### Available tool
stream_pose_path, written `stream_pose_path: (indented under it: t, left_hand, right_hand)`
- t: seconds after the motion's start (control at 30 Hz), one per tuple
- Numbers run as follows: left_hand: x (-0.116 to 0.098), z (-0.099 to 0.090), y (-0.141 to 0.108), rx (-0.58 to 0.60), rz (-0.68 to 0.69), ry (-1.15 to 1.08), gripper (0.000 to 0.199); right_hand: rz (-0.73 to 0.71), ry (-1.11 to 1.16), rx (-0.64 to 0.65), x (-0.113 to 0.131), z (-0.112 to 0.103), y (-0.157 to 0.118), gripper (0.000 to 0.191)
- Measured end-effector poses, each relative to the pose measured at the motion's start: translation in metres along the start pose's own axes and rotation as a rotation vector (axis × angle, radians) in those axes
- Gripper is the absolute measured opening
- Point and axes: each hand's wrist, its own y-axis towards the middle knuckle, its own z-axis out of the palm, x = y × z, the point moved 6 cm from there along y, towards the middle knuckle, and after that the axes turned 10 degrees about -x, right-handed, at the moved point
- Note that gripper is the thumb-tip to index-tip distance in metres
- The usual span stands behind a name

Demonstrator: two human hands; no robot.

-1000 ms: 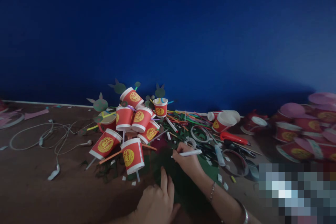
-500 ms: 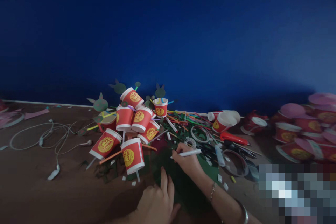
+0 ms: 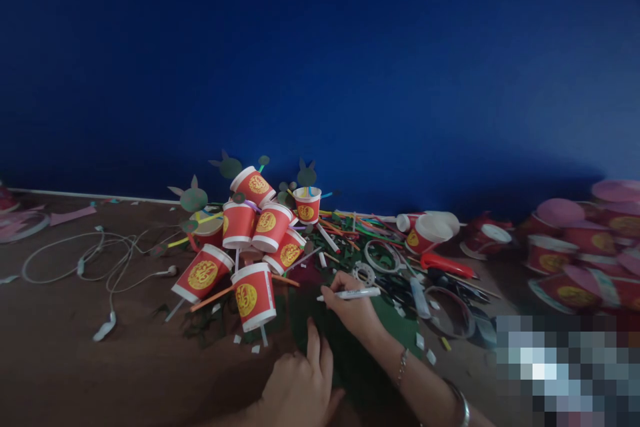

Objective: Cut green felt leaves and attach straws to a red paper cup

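My right hand (image 3: 350,303) is closed around a white marker pen (image 3: 361,293), its tip pointing left over a dark green sheet (image 3: 395,327). Lower down, my left hand (image 3: 303,373) rests on the sheet's left part with its fingers stretched forward, holding nothing. Just left of the sheet stand and lean several red paper cups (image 3: 254,297) with gold prints and straws stuck to them. A second marker (image 3: 328,239) with a red end lies beyond my right hand. Whether the pen tip touches the sheet I cannot tell.
Right of the sheet lie a roll of clear tape (image 3: 447,312), a red-handled cutter (image 3: 447,265) and a small tube (image 3: 419,297). White earphones (image 3: 105,327) with a looped cord are at left. More red cups (image 3: 550,253) are stacked at right, before a blue wall (image 3: 320,67).
My right hand has shifted slightly left with the marker, whose tip now sits further left over the sheet. My left hand keeps its place.
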Motion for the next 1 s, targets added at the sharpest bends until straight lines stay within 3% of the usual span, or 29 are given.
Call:
stream_pose_path:
  t: [1.0]
  left_hand:
    - [0.0004, 0.0026, -0.0002, 0.013, 0.003, -0.013, 0.059]
  right_hand:
    - [-0.015, -0.077, 0.052, -0.0024, 0.0057, -0.0031, 0.022]
